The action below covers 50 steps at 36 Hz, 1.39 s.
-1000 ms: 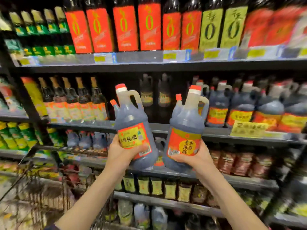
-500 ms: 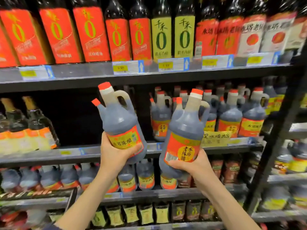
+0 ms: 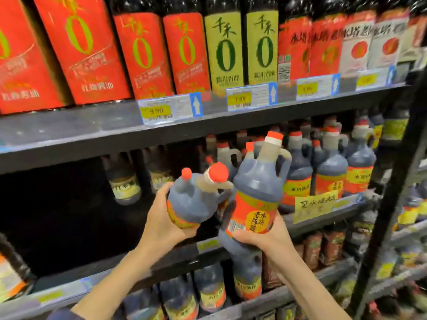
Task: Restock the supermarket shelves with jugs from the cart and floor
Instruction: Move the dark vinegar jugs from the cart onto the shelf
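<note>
**Upper shelf [image 3: 69, 132], left to centre:** tall bottles with red labels [image 3: 80, 47], then two bottles with yellow-green labels [image 3: 224, 49]. Price tags [image 3: 171, 108] are clipped to the front edge.

**Centre, in front of the middle shelf [image 3: 53, 287]:**
- The left hand [image 3: 161, 218] grips the left jug [image 3: 194, 199] round its lower body, fingers curled beneath it.
- This jug of dark liquid is tilted, with its red cap [image 3: 218, 172] toward the camera and its handle to the right.
- Just beside it is the right jug [image 3: 256, 188]; whether the two touch cannot be told.
- The right jug is close to upright, its orange label facing the viewer.
- The right hand [image 3: 265, 239] clasps it from below, around the base.
- Both jugs are held in the air.

**Right:** stocked jugs of the same kind [image 3: 330, 174] stand in rows on the middle shelf. A handwritten yellow note [image 3: 315, 205] hangs on the edge before them.

**Far right:** a black upright post [image 3: 392, 204].
</note>
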### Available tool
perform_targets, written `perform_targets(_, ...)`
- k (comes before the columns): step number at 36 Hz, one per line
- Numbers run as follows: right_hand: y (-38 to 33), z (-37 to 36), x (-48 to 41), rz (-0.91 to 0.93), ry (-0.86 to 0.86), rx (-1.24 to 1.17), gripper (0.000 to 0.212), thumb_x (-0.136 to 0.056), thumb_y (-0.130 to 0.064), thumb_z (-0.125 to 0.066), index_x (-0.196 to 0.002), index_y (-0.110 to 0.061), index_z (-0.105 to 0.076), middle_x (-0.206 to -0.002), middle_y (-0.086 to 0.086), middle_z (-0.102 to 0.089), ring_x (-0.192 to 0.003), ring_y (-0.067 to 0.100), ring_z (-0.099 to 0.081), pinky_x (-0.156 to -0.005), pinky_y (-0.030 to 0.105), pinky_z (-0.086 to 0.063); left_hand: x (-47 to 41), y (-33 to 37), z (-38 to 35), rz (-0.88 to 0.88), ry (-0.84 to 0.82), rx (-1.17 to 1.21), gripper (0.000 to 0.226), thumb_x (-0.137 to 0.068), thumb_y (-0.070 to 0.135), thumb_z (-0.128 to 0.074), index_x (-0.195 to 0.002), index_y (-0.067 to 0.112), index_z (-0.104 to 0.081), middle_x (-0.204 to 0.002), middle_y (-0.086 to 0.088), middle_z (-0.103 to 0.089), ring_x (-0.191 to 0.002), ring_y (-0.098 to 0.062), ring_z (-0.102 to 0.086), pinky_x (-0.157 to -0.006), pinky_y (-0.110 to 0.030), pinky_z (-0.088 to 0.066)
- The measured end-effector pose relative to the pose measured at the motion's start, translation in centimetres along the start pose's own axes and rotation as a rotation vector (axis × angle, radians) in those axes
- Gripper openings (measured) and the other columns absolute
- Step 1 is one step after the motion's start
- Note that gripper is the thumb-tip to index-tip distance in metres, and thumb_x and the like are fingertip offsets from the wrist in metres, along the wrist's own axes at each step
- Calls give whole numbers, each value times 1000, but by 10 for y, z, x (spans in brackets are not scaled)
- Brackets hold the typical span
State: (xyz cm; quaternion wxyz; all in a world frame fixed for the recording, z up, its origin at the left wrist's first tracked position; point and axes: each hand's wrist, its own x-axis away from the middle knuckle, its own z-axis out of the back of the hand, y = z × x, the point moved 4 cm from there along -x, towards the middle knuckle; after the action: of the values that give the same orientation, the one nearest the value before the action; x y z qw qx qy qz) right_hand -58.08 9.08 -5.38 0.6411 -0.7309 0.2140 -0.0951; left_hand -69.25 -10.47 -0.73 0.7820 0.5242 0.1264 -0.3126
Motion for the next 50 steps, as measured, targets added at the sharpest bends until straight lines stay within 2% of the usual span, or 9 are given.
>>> perform_targets(4, 2, -6, -4, 16, 40, -17, 101, -30, -26, -89, -122, -9, -50, -99, 11, -71, -85, 20, -71, -64, 24, -55, -21, -35, -2, 22, -222, -6, 83, -47, 31, -86, -119, 30, -44, -106, 24, -62, -101, -2, -60, -81, -18, -47)
perform_targets(7, 3, -8, -8, 38, 102, -1, 101, -27, -25, -88, -119, -8, -51, -93, 8, -72, -80, 17, -71, -62, 22, -54, -28, -45, -5, 54, -212, -25, 93, -50, 18, -91, -123, 37, -38, -105, 27, -60, -98, 13, -54, -81, -4, -42)
perform_targets(11, 5, -9, -10, 46, 155, 11, 101, -25, -29, -87, -118, -12, -51, -95, 4, -71, -81, 12, -71, -63, 21, -55, -41, -46, -10, 70, -165, -65, 103, -52, 1, -87, -137, 24, -33, -109, 16, -50, -105, -7, -52, -82, -18, -40)
perform_targets(18, 10, -11, -8, 35, 209, 4, 97, -26, -27, -89, -116, -17, -53, -95, 4, -72, -84, 15, -71, -66, 23, -55, -54, -65, -9, -21, -352, -148, 105, -40, 24, -82, -134, 24, -34, -123, 12, -48, -113, -6, -48, -89, -19, -37)
perform_targets(31, 13, -13, -16, 26, 249, 10, 98, -28, -29, -89, -117, -15, -52, -98, 7, -71, -88, 17, -70, -73, 32, -57, -66, -90, -12, -40, -175, -55, 101, -43, 6, -93, -128, 15, -41, -111, 6, -59, -99, -12, -58, -77, -25, -43)
perform_targets(36, 12, -18, -18, 33, 253, 12, 100, -27, -31, -87, -118, -14, -50, -98, 7, -70, -86, 15, -70, -68, 25, -56, -70, -98, -9, 29, -93, 60, 98, -35, 27, -89, -120, 25, -42, -106, 19, -60, -92, 10, -61, -77, -22, -47)
perform_targets(40, 13, -22, -22, 39, 248, 30, 103, -28, -32, -88, -121, -13, -48, -102, 9, -69, -92, 20, -68, -74, 32, -56, -76, -122, -5, 130, -30, 129, 102, -35, 36, -91, -123, 9, -47, -107, -3, -68, -98, -17, -67, -85, -48, -54)
perform_targets(42, 12, -25, -23, 41, 240, 33, 102, -28, -32, -87, -121, -14, -48, -101, 9, -69, -91, 19, -68, -72, 30, -56, -76, -127, -7, 157, -7, 143, 104, -36, 39, -91, -123, 5, -47, -105, -6, -68, -96, -22, -67, -85, -53, -53)
perform_targets(50, 10, -33, -21, 29, 219, 28, 97, -29, -31, -86, -117, -17, -49, -98, 6, -69, -87, 16, -69, -69, 25, -55, -80, -118, -22, 163, 22, 132, 109, -34, 50, -84, -125, 7, -42, -107, -3, -66, -95, -17, -66, -79, -29, -51)
